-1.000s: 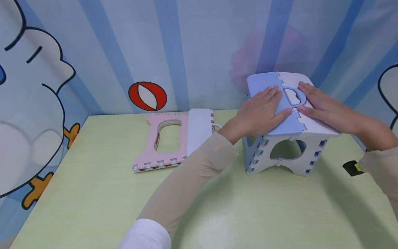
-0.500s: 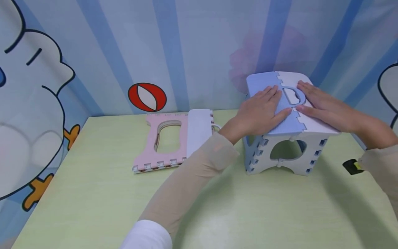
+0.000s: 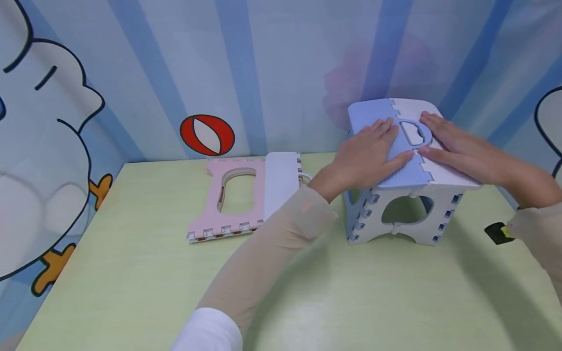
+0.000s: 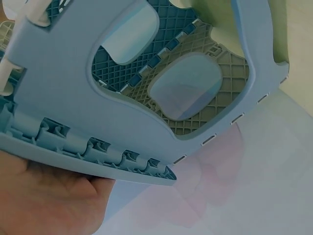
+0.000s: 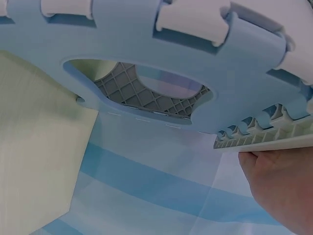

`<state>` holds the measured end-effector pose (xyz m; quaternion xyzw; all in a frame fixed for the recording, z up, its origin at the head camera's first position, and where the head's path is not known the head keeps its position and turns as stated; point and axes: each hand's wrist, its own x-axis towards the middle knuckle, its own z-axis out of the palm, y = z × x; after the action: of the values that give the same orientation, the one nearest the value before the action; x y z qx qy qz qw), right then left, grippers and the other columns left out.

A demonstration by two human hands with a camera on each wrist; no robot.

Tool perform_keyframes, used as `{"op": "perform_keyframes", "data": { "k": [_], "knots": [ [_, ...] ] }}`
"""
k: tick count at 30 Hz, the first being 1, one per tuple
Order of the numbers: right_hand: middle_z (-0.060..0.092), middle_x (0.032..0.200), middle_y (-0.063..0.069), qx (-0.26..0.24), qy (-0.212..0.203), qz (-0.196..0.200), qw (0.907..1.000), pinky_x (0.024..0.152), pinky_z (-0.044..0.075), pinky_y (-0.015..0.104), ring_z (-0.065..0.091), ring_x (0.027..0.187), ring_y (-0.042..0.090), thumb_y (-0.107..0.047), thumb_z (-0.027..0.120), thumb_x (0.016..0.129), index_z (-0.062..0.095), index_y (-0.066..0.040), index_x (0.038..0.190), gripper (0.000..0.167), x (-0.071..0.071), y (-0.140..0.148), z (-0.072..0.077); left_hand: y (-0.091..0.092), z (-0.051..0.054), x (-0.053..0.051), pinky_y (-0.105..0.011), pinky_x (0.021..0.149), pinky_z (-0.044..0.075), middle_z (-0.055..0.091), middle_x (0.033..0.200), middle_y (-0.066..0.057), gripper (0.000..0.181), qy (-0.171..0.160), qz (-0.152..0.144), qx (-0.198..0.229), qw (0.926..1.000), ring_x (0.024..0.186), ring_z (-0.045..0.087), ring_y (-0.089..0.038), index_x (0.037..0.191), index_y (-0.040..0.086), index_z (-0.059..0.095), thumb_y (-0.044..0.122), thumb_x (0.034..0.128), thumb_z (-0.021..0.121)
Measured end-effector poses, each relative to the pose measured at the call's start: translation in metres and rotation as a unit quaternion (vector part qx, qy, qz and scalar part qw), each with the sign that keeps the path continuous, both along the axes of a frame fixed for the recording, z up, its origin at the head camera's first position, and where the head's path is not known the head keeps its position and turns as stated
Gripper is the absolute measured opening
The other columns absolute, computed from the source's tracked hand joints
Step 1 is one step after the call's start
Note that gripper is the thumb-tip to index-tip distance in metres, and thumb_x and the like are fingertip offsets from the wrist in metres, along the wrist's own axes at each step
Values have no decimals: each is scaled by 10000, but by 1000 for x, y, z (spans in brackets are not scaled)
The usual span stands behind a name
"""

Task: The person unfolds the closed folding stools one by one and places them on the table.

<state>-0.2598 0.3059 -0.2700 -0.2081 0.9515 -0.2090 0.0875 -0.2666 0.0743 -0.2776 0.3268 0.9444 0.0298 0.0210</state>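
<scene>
A blue and white folding step stool (image 3: 395, 219) stands unfolded on the table's right side, its two-part top flat. My left hand (image 3: 362, 153) lies with straight fingers on the blue half of the top. On the white half rests my right hand (image 3: 461, 148), fingers also straight, beside the blue carry handle (image 3: 426, 136). The left wrist view shows the blue side panel (image 4: 63, 83) and my left hand (image 4: 54, 196) against the top. In the right wrist view, my right hand (image 5: 283, 181) touches the top next to another blue side panel (image 5: 146, 98).
A pink and white folded stool (image 3: 239, 222) lies flat left of the standing one, partly behind my left sleeve. A small black object (image 3: 498, 233) is by my right sleeve. A blue striped curtain (image 3: 298, 73) with cartoon prints backs the light green table (image 3: 131, 273).
</scene>
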Motion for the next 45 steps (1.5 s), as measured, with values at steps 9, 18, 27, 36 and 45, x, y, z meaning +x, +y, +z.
{"op": "perform_keyframes", "data": {
  "k": [9,18,27,36,45],
  "knots": [
    [-41,1656,131,163,294,14,9994,1074,105,764,-18,1492,417,-414,450,1033,18,-145,1608,768,5,-1,5,-8,4,2,-210,1168,-36,-8,1662,22,754,-272,-70,385,9989,1494,-60,-112,1612,195,76,648,1017,169],
    [-40,1648,161,9,283,-323,9991,1087,95,748,2,1478,461,-415,473,1032,15,-139,1606,784,17,8,6,-16,5,9,-231,1184,2,18,1663,31,783,-230,-53,658,9976,1490,-78,-105,1613,196,102,673,1003,212],
    [44,1652,169,-530,683,-365,9956,1076,84,761,77,1460,507,-323,507,1038,96,-197,1614,719,39,21,-7,-29,2,19,-225,1183,15,91,1660,37,752,-12,-142,977,9951,1497,-31,-101,1613,239,133,669,1006,244],
    [109,1634,211,-1181,1081,-539,9856,1083,29,751,83,1453,522,-232,449,1069,150,-146,1604,619,54,38,-28,-50,0,30,-184,1165,30,79,1657,61,794,-38,-157,1410,9899,1480,-47,-40,1609,189,119,675,1002,278],
    [154,1570,351,-912,709,-1015,9881,991,186,798,176,1361,631,-249,584,1017,135,-17,1586,760,73,50,-51,-75,-5,36,-196,1175,66,35,1661,46,820,-95,-248,1454,9890,1476,-70,-41,1607,149,60,664,1008,279]
  ]
}}
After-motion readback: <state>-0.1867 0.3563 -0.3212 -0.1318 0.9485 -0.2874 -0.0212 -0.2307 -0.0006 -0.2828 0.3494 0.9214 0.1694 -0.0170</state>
